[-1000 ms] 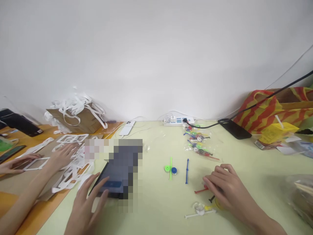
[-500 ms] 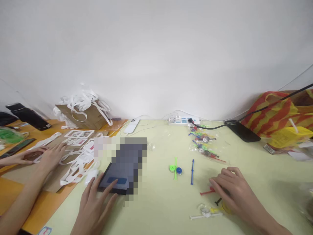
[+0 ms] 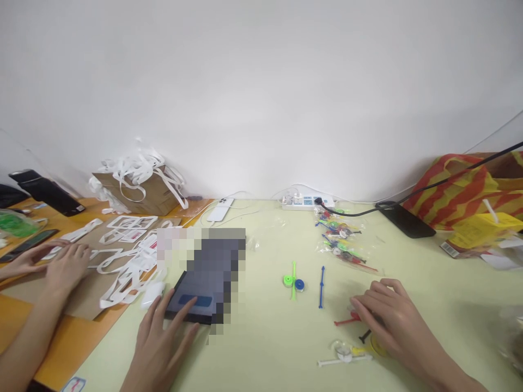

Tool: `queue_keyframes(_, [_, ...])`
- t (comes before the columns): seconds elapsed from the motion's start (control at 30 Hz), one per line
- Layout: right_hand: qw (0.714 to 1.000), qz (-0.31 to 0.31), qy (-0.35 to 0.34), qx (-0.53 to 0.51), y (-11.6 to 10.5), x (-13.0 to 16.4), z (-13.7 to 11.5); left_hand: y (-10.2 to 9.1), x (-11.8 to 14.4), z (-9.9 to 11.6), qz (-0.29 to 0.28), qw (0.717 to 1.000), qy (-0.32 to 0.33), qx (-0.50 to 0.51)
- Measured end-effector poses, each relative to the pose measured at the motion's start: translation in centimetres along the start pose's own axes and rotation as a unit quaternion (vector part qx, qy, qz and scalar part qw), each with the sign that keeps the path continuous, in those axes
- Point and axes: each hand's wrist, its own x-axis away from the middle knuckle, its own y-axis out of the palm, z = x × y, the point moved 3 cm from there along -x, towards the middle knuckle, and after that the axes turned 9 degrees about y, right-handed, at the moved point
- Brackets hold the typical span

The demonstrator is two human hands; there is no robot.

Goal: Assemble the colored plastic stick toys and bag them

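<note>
Lying partly under the spread left hand point(image 3: 158, 342) is a tablet point(image 3: 200, 280). The right hand point(image 3: 391, 318), fingers curled, partly hides a red stick point(image 3: 346, 322); grip unclear.

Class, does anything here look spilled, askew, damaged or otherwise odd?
Yes: coarse square blocks blur the right side of the tablet touched by the left hand, hiding that edge, unlike the sharper surroundings. No spill or damage shows.
</note>
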Motion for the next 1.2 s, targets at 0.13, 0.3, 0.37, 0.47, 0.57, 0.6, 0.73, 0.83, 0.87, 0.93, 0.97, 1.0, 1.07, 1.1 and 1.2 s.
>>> queue_keyframes(0.13, [1.0, -0.003, 0.0, 0.0, 0.1, 0.0, 0.1, 0.2, 0.1, -0.1, -0.004, 1.0, 0.0, 0.002])
queue_keyframes(0.3, [1.0, -0.002, -0.004, -0.004, -0.1, 0.1, 0.0, 0.0, 0.2, 0.0, -0.009, 1.0, -0.007, 0.007])
queue_keyframes(0.37, [1.0, 0.0, -0.005, -0.003, -0.2, 0.1, 0.0, 0.0, 0.3, 0.1, -0.008, 1.0, -0.01, 0.012])
queue_keyframes(0.47, [1.0, 0.001, -0.007, 0.001, -0.1, 0.1, 0.0, 0.1, 0.3, 0.1, -0.005, 1.0, -0.01, 0.018])
queue_keyframes(0.57, [1.0, -0.001, -0.008, 0.003, 0.1, 0.1, 0.1, 0.2, 0.3, -0.1, -0.004, 1.0, -0.009, 0.018])
queue_keyframes(0.6, [1.0, -0.001, -0.007, 0.004, 0.1, 0.1, 0.1, 0.2, 0.3, -0.1, -0.004, 1.0, -0.011, 0.018])
queue_keyframes(0.73, [1.0, 0.0, -0.008, 0.004, 0.1, 0.0, 0.1, 0.1, 0.2, 0.2, -0.004, 1.0, -0.014, 0.022])
queue_keyframes(0.83, [1.0, 0.004, -0.011, 0.003, 0.1, 0.0, 0.1, -0.2, 0.2, 0.7, 0.007, 0.999, -0.02, 0.029])
queue_keyframes(0.87, [1.0, 0.005, -0.013, 0.003, 0.1, 0.0, 0.1, -0.3, 0.1, 0.9, 0.013, 0.999, -0.025, 0.031])
queue_keyframes(0.93, [1.0, 0.008, -0.018, 0.005, 0.2, 0.1, 0.3, -0.4, 0.1, 1.0, 0.022, 0.999, -0.031, 0.035])
queue_keyframes(0.97, [1.0, 0.007, -0.021, 0.005, 0.2, 0.1, 0.4, -0.3, 0.1, 0.9, 0.022, 0.999, -0.032, 0.036])
queue_keyframes(1.0, [1.0, 0.007, -0.023, 0.006, 0.2, 0.2, 0.5, -0.3, 0.1, 0.8, 0.02, 0.999, -0.031, 0.037])
queue_keyframes(1.07, [1.0, 0.003, -0.026, 0.009, 0.3, 0.1, 0.6, -0.1, 0.2, 0.5, 0.01, 0.999, -0.028, 0.037])
queue_keyframes(1.1, [1.0, 0.001, -0.026, 0.011, 0.3, 0.1, 0.6, 0.0, 0.2, 0.3, 0.006, 0.999, -0.027, 0.037])
queue_keyframes(1.2, [0.999, 0.001, -0.029, 0.015, 0.2, 0.0, 0.5, 0.2, 0.3, -0.1, 0.009, 0.999, -0.021, 0.035])
